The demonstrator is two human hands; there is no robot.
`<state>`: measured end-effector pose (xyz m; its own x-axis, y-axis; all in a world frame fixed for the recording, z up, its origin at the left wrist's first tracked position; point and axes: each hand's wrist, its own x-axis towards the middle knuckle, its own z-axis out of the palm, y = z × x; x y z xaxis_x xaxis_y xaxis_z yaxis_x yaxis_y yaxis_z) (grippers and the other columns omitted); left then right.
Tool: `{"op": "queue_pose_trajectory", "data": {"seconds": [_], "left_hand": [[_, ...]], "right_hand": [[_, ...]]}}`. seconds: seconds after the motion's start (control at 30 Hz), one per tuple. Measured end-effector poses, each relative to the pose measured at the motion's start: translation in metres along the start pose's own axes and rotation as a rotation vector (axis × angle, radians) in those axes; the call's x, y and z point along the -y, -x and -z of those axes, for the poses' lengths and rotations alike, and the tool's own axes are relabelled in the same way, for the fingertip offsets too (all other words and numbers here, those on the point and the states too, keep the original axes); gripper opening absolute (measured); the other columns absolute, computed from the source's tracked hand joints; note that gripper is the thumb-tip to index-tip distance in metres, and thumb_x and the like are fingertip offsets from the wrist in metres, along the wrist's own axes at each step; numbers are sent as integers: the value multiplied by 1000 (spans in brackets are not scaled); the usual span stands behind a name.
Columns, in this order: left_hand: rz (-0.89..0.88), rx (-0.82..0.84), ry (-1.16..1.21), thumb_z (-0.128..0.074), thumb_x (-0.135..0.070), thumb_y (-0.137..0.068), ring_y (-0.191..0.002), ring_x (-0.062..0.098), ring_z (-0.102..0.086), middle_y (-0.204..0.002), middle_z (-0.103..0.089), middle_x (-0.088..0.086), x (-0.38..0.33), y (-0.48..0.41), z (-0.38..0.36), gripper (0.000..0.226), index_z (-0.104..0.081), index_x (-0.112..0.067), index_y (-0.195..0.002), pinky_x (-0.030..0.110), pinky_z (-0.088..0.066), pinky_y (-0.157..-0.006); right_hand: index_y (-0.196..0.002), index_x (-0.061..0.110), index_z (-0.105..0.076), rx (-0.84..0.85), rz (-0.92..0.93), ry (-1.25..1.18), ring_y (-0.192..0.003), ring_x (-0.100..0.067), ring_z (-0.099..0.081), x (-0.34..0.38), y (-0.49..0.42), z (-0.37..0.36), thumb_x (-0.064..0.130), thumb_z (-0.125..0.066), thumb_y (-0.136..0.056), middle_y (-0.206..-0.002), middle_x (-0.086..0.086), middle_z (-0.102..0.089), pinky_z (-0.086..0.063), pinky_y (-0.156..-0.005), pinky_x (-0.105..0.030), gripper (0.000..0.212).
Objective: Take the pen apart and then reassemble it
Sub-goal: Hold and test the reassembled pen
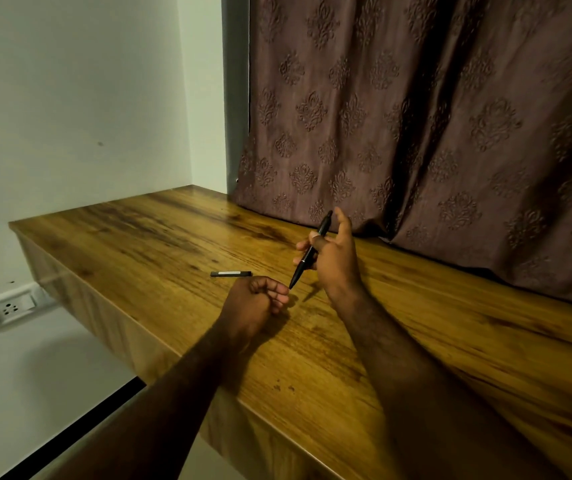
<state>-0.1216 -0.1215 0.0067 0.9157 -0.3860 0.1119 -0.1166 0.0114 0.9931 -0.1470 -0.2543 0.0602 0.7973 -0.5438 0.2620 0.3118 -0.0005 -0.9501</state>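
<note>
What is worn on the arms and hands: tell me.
The left hand and right hand are bare: no gloves, rings or watch show. The left forearm and right forearm are bare too, with no sleeves in view; the right one shows hair.

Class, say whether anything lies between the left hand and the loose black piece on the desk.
Nothing visible does. Only bare desk separates the left hand from the black piece; the pen, held in the right hand, is off to one side.

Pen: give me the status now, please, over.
Right hand grips pen, tip down. Left hand curled at tip. Black piece lies apart on table.
</note>
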Motion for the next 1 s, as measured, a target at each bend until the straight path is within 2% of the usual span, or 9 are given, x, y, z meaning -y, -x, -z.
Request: {"op": "queue_pose_trajectory", "data": {"seconds": [0.03, 0.1, 0.17, 0.23, 0.33, 0.47, 0.67, 0.83, 1.0], "left_hand": [[-4, 1, 2, -37, 17, -82, -65, 13, -60, -75, -67, 12, 0, 0, 0, 31, -65, 6, -87, 16, -50, -58], [-2, -2, 4, -37, 17, -81, -64, 13, -60, -74, -68, 11, 0, 1, -1, 33, -67, 2, -83, 17, -49, -59], [0, -9, -6, -38, 17, -81, -65, 13, -60, -73, -68, 11, 0, 0, -1, 34, -67, -1, -82, 18, -49, -61], [1, -13, -10, -38, 16, -81, -65, 13, -61, -73, -69, 10, 0, 0, -1, 35, -68, -2, -81, 18, -49, -61], [27, -5, 23, -39, 16, -81, -62, 12, -59, -68, -69, 7, -1, 1, -2, 32, -67, 0, -82, 18, -48, -56], [67, 36, 99, -41, 15, -85, -50, 7, -55, -58, -69, 2, -4, 6, -2, 25, -64, 6, -87, 17, -43, -45], [34, 16, 17, -40, 15, -83, -61, 10, -58, -63, -71, 1, -2, 4, -2, 33, -66, -3, -77, 21, -46, -60], [36, 4, 10, -39, 17, -81, -55, 10, -56, -67, -68, 9, 1, 2, -4, 34, -67, -2, -75, 16, -42, -46], [3, 22, -37, -40, 19, -77, -55, 6, -57, -65, -69, 6, 3, -1, -4, 37, -67, -5, -71, 15, -44, -53]], "right_hand": [[-138, 19, -39, 7, -38, -82, -58, -21, -62, 1, -1, -1, 2, -40, -99, -84, -14, -63, -53, -53, -33, 42], [-111, 9, -53, -9, -119, -288, -51, -18, -52, 4, -1, -4, 1, -33, -97, -72, -10, -54, -47, -54, -33, 26], [-84, 11, -51, -48, -195, -515, -47, -15, -37, 10, 0, -3, 9, -33, -93, -63, -6, -41, -34, -51, -28, 20], [-71, 13, -45, -50, -219, -640, -41, -14, -29, 15, -1, -1, 29, -35, -93, -54, -2, -36, -24, -47, -24, 29], [-57, 16, -41, -33, -231, -650, -34, -13, -24, 15, -1, 1, 53, -38, -90, -44, 1, -32, -19, -41, -17, 49], [-50, 17, -32, -62, -212, -652, -33, -12, -13, 14, 2, 0, 47, -37, -84, -38, 3, -23, -13, -40, -14, 45], [-49, 17, -30, -74, -192, -665, -34, -12, -12, 15, 4, 0, 46, -35, -85, -38, 3, -21, -13, -41, -13, 46], [-49, 17, -30, -76, -180, -677, -34, -13, -12, 13, 5, -1, 48, -32, -87, -39, 2, -21, -12, -42, -14, 48], [-49, 17, -31, -76, -169, -680, -35, -13, -12, 14, 6, -3, 48, -32, -88, -39, 2, -22, -10, -43, -17, 50]]}}
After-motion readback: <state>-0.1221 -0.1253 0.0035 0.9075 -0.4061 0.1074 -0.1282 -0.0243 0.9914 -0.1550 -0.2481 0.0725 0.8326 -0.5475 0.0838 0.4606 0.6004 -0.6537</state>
